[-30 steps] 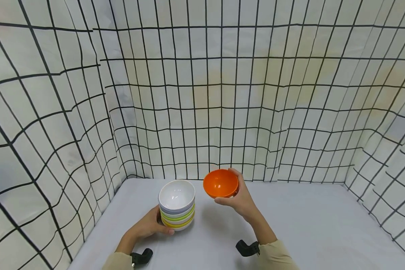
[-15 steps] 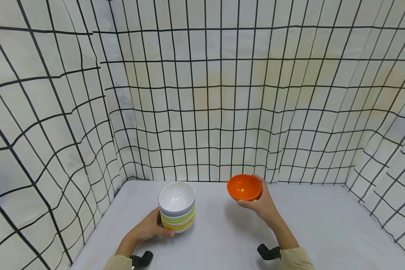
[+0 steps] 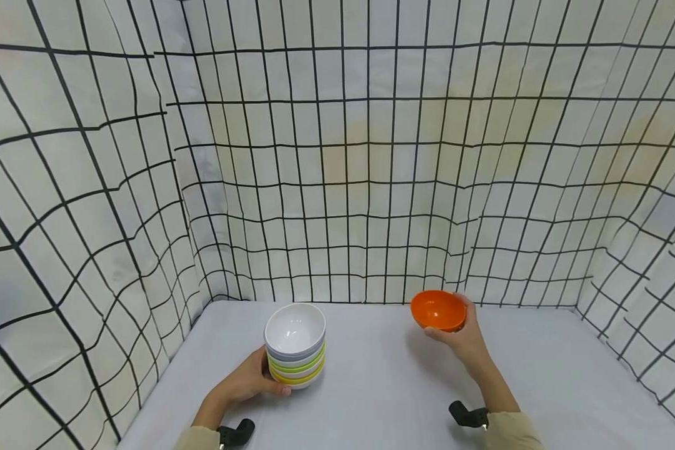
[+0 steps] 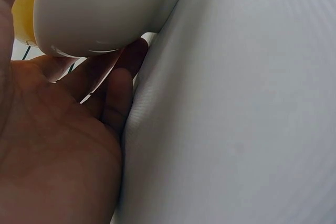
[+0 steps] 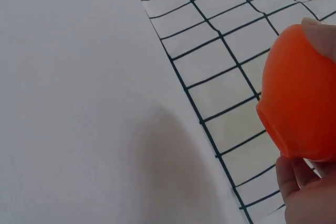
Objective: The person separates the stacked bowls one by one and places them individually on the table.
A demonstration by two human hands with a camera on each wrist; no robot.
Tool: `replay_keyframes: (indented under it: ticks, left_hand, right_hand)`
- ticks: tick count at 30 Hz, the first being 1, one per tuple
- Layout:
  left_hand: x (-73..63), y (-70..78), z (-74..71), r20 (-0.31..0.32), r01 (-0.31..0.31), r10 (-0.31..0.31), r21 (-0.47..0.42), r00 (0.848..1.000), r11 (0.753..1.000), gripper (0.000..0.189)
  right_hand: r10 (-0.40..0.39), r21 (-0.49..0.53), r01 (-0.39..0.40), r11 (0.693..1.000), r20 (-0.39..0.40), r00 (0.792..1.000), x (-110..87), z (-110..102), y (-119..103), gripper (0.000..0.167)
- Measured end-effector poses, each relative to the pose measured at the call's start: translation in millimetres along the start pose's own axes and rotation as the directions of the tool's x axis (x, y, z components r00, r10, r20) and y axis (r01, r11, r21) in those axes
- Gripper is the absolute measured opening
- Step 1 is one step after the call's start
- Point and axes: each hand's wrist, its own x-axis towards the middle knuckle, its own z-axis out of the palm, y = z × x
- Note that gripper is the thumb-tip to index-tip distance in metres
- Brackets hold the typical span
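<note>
In the head view a stack of bowls stands on the table left of the middle, with white, grey, green and yellow bands and a white bowl on top. My left hand holds the stack low on its left side, thumb in front and fingers reaching behind. The left wrist view shows those fingers curled by the white underside of the lowest bowl. To the right, my right hand grips an orange bowl above the table, its inside tilted toward me. The right wrist view shows the orange bowl's outside and base.
A white cloth covers the table. Behind it and along both sides rise white walls with a black grid. A black device is strapped to the left wrist, another black device to the right wrist.
My right hand has carried the orange bowl to the right, away from the stack, over the last second. My left hand and the stack have stayed in place.
</note>
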Motion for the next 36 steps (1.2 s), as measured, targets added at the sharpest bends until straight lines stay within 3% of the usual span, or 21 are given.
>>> replay_keyframes:
  ticks: [7, 18, 36]
  left_hand:
    - [0.2, -1.7, -0.2, -0.001, -0.006, 0.006, 0.009, 1.000, 1.000, 0.104]
    - [0.8, -1.6, -0.1, 0.004, -0.012, 0.012, 0.010, 1.000, 1.000, 0.104]
    - [-0.3, -0.9, -1.6, 0.009, -0.017, 0.016, 0.010, 1.000, 1.000, 0.104]
  right_hand:
    - [0.059, -0.017, -0.061, 0.998, -0.078, 0.995, 3.2, -27.2, 9.4, 0.114]
    - [0.193, -0.059, -0.206, 0.977, -0.173, 0.966, 5.1, -59.5, 33.3, 0.125]
    - [0.289, -0.060, -0.307, 0.950, -0.205, 0.935, 7.3, -77.2, 56.9, 0.121]
